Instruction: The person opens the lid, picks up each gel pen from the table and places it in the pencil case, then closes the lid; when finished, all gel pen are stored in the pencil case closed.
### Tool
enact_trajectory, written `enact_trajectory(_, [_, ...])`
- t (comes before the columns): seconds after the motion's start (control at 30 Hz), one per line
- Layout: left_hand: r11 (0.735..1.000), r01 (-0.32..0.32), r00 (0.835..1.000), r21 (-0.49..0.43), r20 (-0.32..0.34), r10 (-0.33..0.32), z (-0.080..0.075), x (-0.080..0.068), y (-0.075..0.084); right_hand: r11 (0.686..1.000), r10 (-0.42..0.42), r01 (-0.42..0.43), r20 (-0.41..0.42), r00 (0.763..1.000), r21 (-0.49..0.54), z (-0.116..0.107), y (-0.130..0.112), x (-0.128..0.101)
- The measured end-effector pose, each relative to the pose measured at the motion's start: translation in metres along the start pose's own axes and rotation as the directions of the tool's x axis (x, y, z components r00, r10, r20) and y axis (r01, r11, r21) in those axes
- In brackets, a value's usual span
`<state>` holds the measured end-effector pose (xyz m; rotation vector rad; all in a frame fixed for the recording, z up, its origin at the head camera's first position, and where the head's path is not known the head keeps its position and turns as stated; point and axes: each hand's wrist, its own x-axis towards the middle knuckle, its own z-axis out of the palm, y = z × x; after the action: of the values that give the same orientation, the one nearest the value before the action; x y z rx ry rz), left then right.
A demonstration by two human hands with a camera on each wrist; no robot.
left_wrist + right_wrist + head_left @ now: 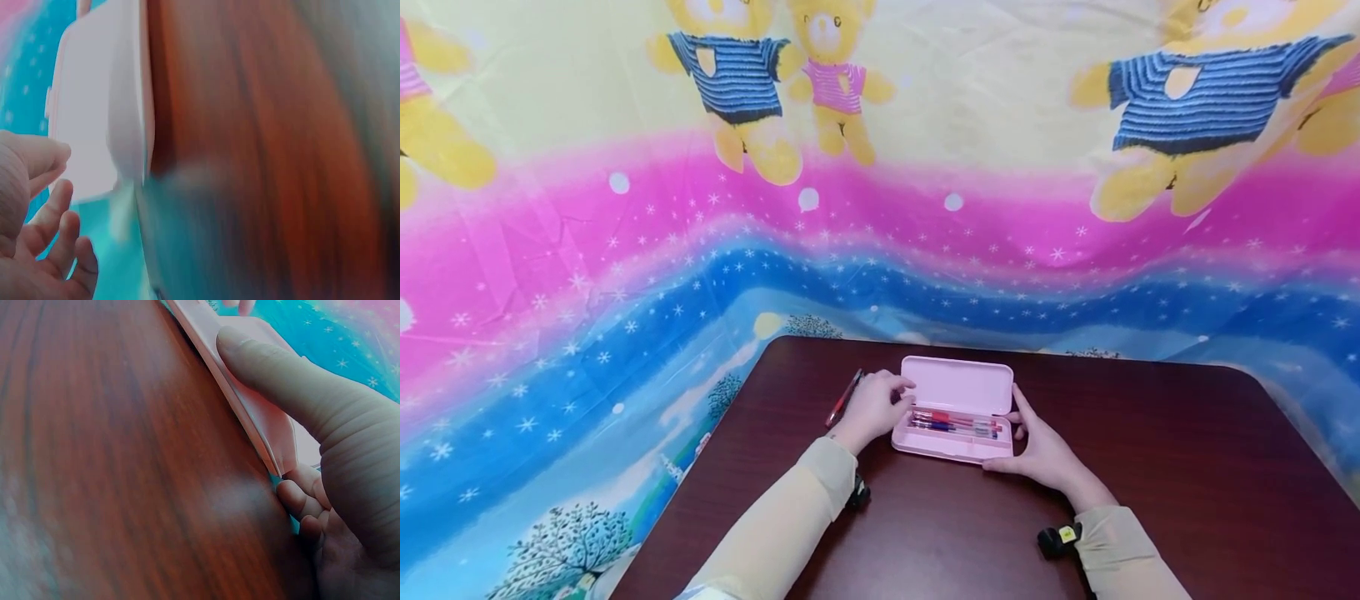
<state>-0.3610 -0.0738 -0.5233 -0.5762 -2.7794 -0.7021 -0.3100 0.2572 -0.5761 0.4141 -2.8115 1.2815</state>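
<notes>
The pink case (955,421) lies open in the middle of the dark counter (1150,467), lid tipped back toward the bright bear-print cloth (625,250). Several pens (957,422), red and blue, already sit in its tray. One red pen (844,399) is out on the counter, just left of the case, so I judge the packing mostly done, with that pen to go in and the lid to close.

The left hand (874,410) rests at the case's left end, fingers loosely bent over the tray edge; I can't tell whether its grip pinches anything, and its wrist view is blurred. The right hand (1043,450) steadies the right end: its grip is relaxed and open, thumb (275,369) laid flat along the case's side, fingers tucked beside the corner.
</notes>
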Motion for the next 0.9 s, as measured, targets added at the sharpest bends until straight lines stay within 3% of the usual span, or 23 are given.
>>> enact_trajectory(0.1, [0.998,0.068,0.995,0.012,-0.079,-0.066,-0.009,-0.001,-0.017,1.000,0.003,-0.003,0.005,1.000,-0.005,-0.001,0.000,0.000])
enact_trajectory(0.2, [0.989,0.146,0.984,0.023,-0.106,-0.143,-0.018,-0.005,-0.033,1.000,0.006,-0.006,0.010,1.000,-0.009,-0.001,0.000,0.000])
enact_trajectory(0.4, [0.964,0.263,0.963,0.030,-0.067,-0.260,-0.032,-0.012,-0.051,1.000,0.005,-0.005,0.003,1.000,0.001,-0.002,-0.001,0.001])
enact_trajectory(0.6, [0.944,0.327,0.945,0.046,-0.030,-0.326,-0.037,-0.016,-0.063,1.000,0.001,-0.001,0.006,1.000,-0.002,-0.002,0.001,0.001])
enact_trajectory(0.8, [0.906,0.419,0.906,0.056,0.037,-0.421,-0.040,-0.018,-0.073,1.000,0.002,-0.002,0.010,1.000,-0.005,-0.002,0.002,0.000])
enact_trajectory(0.9, [0.899,0.430,0.897,0.083,0.069,-0.436,-0.040,-0.017,-0.078,1.000,-0.001,0.001,0.006,1.000,-0.004,-0.002,0.003,0.000])
